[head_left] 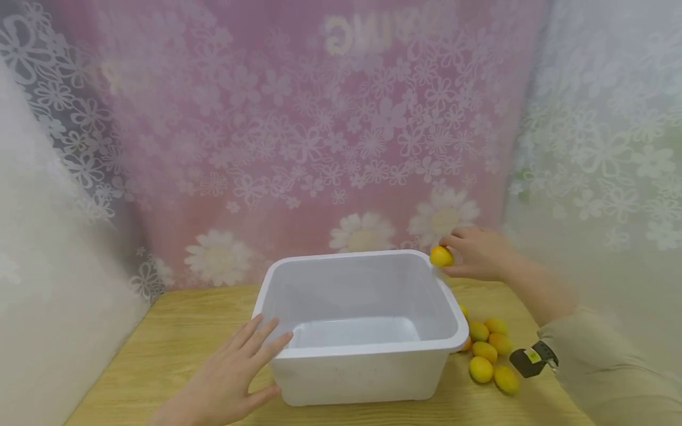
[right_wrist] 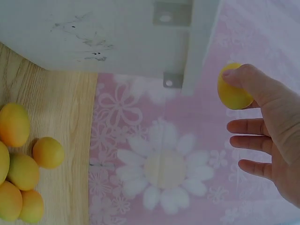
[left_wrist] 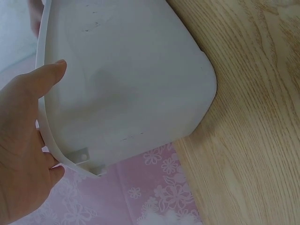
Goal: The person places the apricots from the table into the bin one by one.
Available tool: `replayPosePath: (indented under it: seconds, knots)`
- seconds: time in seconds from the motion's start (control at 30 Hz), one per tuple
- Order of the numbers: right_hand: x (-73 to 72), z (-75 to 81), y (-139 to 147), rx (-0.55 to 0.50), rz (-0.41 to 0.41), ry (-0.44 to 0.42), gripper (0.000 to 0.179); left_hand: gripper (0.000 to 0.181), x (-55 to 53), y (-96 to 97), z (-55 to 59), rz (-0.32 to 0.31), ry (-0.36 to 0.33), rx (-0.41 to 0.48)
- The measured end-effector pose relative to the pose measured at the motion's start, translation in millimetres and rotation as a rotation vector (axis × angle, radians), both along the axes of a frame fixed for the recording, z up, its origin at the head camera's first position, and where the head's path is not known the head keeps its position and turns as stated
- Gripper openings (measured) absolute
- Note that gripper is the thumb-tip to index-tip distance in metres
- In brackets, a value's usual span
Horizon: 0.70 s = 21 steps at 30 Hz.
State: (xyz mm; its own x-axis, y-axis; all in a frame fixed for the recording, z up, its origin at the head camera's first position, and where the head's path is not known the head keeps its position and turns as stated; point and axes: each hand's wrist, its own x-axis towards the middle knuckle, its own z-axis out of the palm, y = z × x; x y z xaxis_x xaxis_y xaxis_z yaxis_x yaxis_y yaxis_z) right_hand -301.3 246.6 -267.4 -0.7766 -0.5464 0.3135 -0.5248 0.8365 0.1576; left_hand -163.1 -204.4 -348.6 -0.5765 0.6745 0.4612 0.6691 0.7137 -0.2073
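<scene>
In the head view, a white plastic tub [head_left: 362,352] stands on the wooden table, its inside floor bare. My right hand [head_left: 479,254] pinches a small yellow-orange mango [head_left: 441,256] between thumb and fingers, at the tub's far right corner. In the right wrist view, this mango [right_wrist: 234,87] is above rim height, while the other three fingers [right_wrist: 248,126] stretch out apart from it. My left hand [head_left: 229,367] rests at the tub's near left corner, fingers spread and fairly straight over the rim. Its thumb [left_wrist: 51,79] lies along the outer wall in the left wrist view.
Several more mangoes [head_left: 484,352] lie in a cluster on the table [head_left: 208,331], close against the tub's right side. A pink flowered curtain [head_left: 319,148] hangs behind the table's far edge. A black wrist device [head_left: 533,359] sits by the right sleeve.
</scene>
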Motion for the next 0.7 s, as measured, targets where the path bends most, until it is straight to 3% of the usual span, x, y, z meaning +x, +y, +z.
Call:
replayPosePath:
  seconds: [0.3,0.7]
  knots:
    - [-12.4,-7.8,-26,0.009,0.021,-0.031,0.044,0.082,-1.4,-1.0,0.1,-0.029,-0.011,-0.001]
    - [-13.4,-11.9,-31,-0.011,0.003,-0.03,0.041,0.082,-2.3,-0.1,-0.1,-0.032,0.01,0.006]
